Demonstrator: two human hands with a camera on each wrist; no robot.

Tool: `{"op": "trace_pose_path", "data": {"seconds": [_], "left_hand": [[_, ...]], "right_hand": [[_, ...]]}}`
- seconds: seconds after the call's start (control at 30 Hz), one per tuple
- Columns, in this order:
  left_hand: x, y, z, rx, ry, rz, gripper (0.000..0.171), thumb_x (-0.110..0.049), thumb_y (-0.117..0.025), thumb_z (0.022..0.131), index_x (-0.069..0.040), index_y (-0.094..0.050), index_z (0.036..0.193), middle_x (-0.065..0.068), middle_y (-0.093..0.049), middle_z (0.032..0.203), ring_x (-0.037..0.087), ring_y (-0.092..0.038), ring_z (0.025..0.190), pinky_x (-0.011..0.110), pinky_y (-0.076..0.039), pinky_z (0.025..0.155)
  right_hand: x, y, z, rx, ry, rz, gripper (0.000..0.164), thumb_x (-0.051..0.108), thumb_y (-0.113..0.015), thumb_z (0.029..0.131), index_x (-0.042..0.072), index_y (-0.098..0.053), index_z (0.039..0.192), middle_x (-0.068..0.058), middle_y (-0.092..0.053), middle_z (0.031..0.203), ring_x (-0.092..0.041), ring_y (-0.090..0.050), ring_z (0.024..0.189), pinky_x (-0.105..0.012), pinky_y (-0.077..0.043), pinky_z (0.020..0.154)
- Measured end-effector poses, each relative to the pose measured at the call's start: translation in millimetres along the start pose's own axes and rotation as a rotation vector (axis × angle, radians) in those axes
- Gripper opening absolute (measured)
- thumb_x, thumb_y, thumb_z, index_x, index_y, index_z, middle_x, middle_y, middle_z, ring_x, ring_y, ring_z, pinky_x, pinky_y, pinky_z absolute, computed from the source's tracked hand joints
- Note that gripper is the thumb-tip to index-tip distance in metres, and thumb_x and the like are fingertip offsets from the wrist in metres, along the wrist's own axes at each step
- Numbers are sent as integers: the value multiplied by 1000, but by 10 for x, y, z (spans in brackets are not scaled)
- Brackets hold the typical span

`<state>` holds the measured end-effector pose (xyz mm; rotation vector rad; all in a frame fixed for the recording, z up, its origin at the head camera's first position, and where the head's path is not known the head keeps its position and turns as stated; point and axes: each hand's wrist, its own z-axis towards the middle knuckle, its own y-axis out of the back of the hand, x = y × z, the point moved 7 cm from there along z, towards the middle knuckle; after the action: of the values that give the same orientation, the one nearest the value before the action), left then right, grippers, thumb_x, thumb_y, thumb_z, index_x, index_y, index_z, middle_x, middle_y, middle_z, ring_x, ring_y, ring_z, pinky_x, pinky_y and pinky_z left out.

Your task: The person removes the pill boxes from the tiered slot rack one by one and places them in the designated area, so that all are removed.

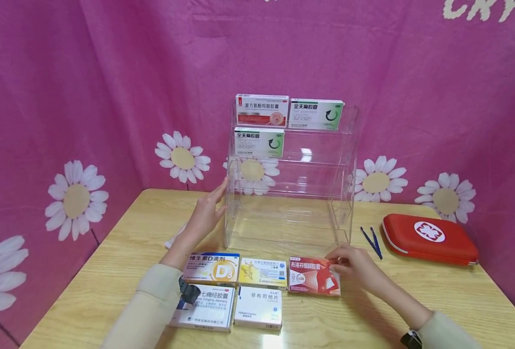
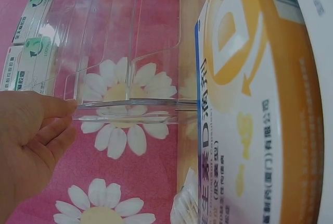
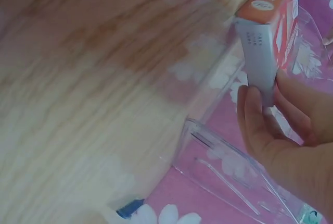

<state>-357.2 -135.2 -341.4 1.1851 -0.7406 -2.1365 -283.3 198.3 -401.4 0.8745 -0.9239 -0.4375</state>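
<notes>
My right hand point(image 1: 352, 264) pinches the right end of a red-and-white medicine box point(image 1: 311, 277) low in front of the clear stepped display rack point(image 1: 306, 157). In the right wrist view, thumb and fingers of that hand point(image 3: 291, 125) hold the box point(image 3: 258, 52) by its white end. At the rack's left side, my left hand point(image 1: 207, 211) touches the edge with fingertips, fingers mostly straight. Upper tiers bear a red-and-white box point(image 1: 263, 110) and two green-and-white boxes, one point(image 1: 315, 115) on top, the other point(image 1: 259, 143) one tier lower.
Before the rack lie an orange vitamin D box point(image 1: 214, 270), a yellow-and-white box point(image 1: 263, 273), a white-and-blue box point(image 1: 209, 312) and a white box point(image 1: 258, 306). Blue tweezers point(image 1: 374, 243) and a red first-aid case point(image 1: 454, 242) lie right. A pink flowered cloth point(image 1: 122, 72) hangs behind.
</notes>
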Motion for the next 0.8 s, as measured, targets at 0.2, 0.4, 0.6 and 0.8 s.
{"op": "trace_pose_path", "data": {"seconds": [0.2,0.4,0.6,0.8], "left_hand": [[9,3,5,8,10,-2,74,3,-64,90,-9,-29,154,18,-43,151,40,-62,119,42,-55,98],[4,13,-2,-2,-6,-3,74,4,-64,89,-8,-29,153,19,-43,150,40,-62,117,43,-55,98],[24,-1,-21,11,6,-1,75,3,-64,90,-9,-28,154,17,-42,151,40,-62,119,42,-55,99],[33,-17,-3,19,12,-5,75,3,-64,90,-11,-27,154,16,-41,152,39,-62,119,41,-54,100]], "right_hand": [[-83,-162,46,127,-53,8,11,6,-70,86,2,-75,95,-3,-70,82,-2,-62,73,-16,-56,63],[-112,-212,48,137,-85,-8,8,5,-70,86,2,-74,93,-4,-71,82,-6,-62,73,-18,-55,63],[-112,-247,11,133,-86,-25,8,5,-72,84,0,-72,91,-6,-72,81,-7,-61,71,-18,-53,61],[-76,-130,17,51,-104,-70,11,8,-75,82,1,-71,90,-3,-69,81,-2,-56,68,-16,-50,56]]}}
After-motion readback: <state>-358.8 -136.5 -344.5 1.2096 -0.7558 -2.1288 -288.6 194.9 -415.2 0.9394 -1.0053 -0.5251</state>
